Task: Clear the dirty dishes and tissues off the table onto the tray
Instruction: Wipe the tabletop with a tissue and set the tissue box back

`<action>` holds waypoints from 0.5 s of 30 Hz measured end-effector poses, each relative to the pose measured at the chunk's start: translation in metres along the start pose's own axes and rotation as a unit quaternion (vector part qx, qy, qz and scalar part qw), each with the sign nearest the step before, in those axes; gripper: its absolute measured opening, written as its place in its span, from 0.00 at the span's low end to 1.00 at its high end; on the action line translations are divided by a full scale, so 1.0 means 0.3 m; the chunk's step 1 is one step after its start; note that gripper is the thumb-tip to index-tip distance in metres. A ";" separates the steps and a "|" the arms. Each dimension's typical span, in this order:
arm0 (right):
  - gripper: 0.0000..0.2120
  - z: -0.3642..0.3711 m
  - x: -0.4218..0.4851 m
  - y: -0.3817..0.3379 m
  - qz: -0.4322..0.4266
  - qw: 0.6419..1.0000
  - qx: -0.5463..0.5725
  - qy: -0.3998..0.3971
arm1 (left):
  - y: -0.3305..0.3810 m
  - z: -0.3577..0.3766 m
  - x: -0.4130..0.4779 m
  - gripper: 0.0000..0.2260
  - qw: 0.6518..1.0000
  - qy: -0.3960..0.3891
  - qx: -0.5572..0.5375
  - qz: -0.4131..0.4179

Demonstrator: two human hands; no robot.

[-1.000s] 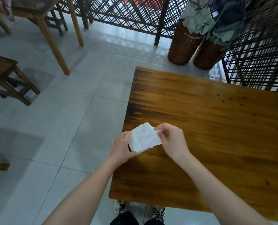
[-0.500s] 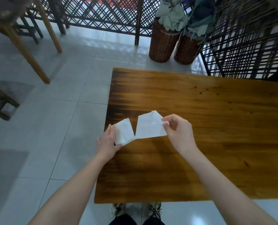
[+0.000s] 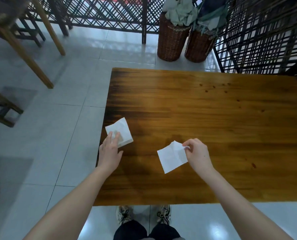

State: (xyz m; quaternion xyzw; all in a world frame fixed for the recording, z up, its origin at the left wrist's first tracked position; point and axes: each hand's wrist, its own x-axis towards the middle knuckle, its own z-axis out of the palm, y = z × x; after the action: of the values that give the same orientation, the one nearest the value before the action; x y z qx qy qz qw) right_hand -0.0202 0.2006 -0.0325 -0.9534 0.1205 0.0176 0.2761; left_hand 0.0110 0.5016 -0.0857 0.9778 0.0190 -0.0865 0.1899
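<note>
Two white tissues are over the brown wooden table [image 3: 213, 118]. A folded stack of tissue [image 3: 121, 129] lies near the table's left edge, and my left hand [image 3: 109, 151] rests on it with the fingers flat on its near corner. A single thin tissue [image 3: 171, 157] hangs a little above the table's front middle, pinched at its upper right corner by my right hand [image 3: 197, 154]. No tray or dishes show in this view.
Two wicker baskets [image 3: 173, 42] with green leaves stand on the tiled floor beyond the table's far edge, before a dark lattice screen [image 3: 258, 37]. Wooden table legs [image 3: 28, 54] and stools stand at the left. My feet are under the near edge.
The tissue I held in both hands has come apart into two pieces. My left hand has set the folded stack on the table at the left; my right hand has drawn one sheet rightward.
</note>
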 end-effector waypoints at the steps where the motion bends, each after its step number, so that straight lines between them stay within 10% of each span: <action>1: 0.05 0.007 -0.001 0.021 0.003 1.000 -0.013 -0.005 | 0.015 0.001 -0.014 0.33 1.000 0.005 -0.006 0.000; 15: 0.14 0.183 -0.041 0.097 -0.132 0.968 -0.093 -0.191 | 0.138 0.104 -0.150 0.33 0.998 -0.026 -0.036 -0.047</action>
State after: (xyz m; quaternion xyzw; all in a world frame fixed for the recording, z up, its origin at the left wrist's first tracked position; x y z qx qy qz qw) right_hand -0.0373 0.2087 -0.0930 -0.9614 -0.0633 0.1738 0.2039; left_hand -0.0356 0.4513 -0.0909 0.9657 0.0629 -0.1201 0.2214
